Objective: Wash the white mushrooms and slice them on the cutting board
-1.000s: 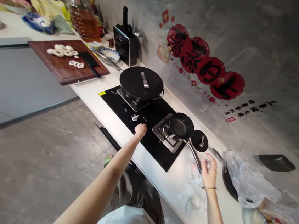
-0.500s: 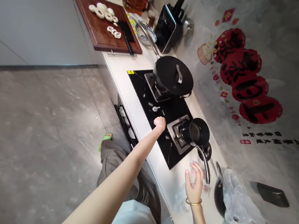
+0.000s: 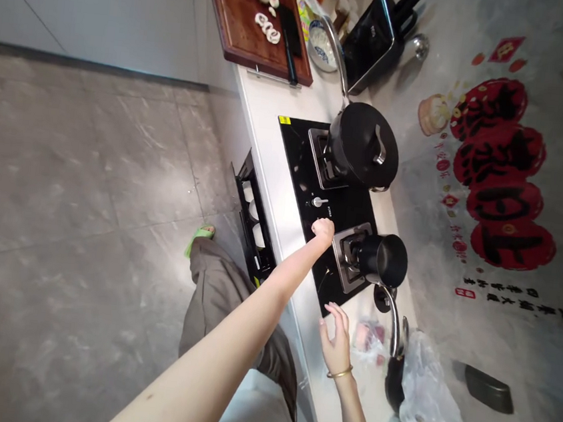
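Observation:
My left hand (image 3: 323, 230) is closed low over the gas hob's (image 3: 299, 166) control area, its fingers curled round a knob that they hide. Just beyond it is a visible silver knob (image 3: 318, 202). To its right a small black saucepan (image 3: 384, 260) stands on the near burner, its metal handle pointing towards me. My right hand (image 3: 337, 341), with a gold bangle at the wrist, hovers open over the counter by the hob's corner, holding nothing. On the far burner sits a black lidded pan (image 3: 366, 146).
Mushrooms and a cleaver (image 3: 290, 41) lie on a wooden cutting board (image 3: 239, 35). A patterned bowl (image 3: 322, 44) and a knife block (image 3: 372, 42) stand behind. Plastic bags (image 3: 429, 381) and another black pan (image 3: 395, 384) crowd the near counter. A drawer (image 3: 255, 215) with dishes juts out below.
The view has shifted, moving the hob and board rightward in the picture. My left hand stays at the knob area. My right hand has come nearer the hob's corner, away from the saucepan handle.

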Demonstrator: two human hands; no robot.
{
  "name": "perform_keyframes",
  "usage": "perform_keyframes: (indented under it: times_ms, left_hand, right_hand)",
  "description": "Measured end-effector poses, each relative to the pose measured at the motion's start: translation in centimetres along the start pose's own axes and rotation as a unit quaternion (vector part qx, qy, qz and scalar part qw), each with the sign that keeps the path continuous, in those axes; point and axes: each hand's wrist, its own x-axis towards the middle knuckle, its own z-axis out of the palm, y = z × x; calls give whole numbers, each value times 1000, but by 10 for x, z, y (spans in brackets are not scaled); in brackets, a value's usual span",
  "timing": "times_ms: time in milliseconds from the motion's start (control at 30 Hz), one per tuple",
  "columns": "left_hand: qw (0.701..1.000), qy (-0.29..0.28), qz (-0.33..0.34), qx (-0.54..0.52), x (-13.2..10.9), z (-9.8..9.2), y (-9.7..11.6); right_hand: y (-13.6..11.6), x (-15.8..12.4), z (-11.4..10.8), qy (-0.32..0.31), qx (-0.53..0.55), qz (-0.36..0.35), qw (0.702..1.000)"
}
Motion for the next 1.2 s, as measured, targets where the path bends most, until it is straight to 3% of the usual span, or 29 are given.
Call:
perform_keyframes:
  times_ms: [233, 367, 467, 600, 700, 767, 1000, 1200]
  left_hand:
    - [999, -26, 9, -35, 0, -7, -4]
    - [995, -38, 27, -83, 2, -12, -14]
    - [991, -54, 47, -117, -1, -16, -29]
    - [982, -46, 85, -160, -24, -20, -59]
    - [975, -14, 102, -197, -50, -27, -87]
    - [972, -6, 98, -215, -65, -33, -105]
    - [968, 2, 88, -233, -83, -70, -145]
    - [971, -5, 99, -218, -81, -127, -177]
  right_hand:
    - [-8, 12, 19, -39, -4, -2, 999]
    - [-1, 33, 34, -50, 14, 32, 998]
    - [7, 76, 45, -3, 31, 102, 994]
    - [5, 169, 57, 117, 0, 146, 982]
    - [-3, 229, 65, 130, -55, 159, 977]
    - [-5, 251, 70, 127, -98, 172, 972]
    - [-4, 256, 78, 101, -167, 219, 956]
    - [-33, 261, 71, 117, -112, 267, 950]
